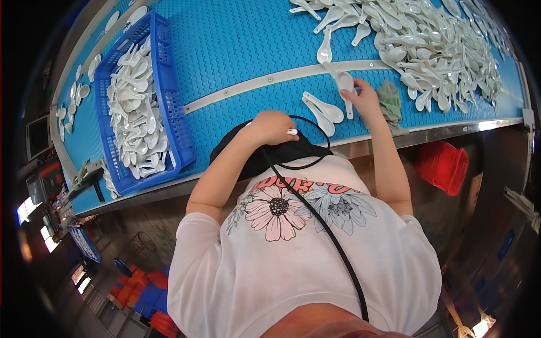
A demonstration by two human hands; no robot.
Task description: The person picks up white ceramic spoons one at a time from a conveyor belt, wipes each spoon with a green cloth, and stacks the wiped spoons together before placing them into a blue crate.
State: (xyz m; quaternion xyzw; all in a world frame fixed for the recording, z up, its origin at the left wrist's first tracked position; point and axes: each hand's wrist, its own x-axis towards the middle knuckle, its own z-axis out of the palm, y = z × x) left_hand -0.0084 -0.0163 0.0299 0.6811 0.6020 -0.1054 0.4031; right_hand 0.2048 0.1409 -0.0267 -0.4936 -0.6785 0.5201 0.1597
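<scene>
My right hand (365, 102) pinches a white soup spoon (345, 83) over the blue belt, its bowl pointing away from me and its handle toward me. Just beyond it, another white spoon (324, 52) lies across the white rail. Two more spoons (326, 112) rest on the near strip of belt, between my hands. Close to my body, my left hand (273, 128) is closed above a black cloth or bag (239, 149). The end of a white spoon handle (292, 132) pokes out of its fingers; the rest is hidden.
A large heap of white spoons (422, 50) covers the far right of the blue textured belt (225, 45). On the left stands a blue crate (179, 132) full of spoons. A green cloth (390, 104) lies beside my right wrist. Below the metal edge sits a red basket (442, 167).
</scene>
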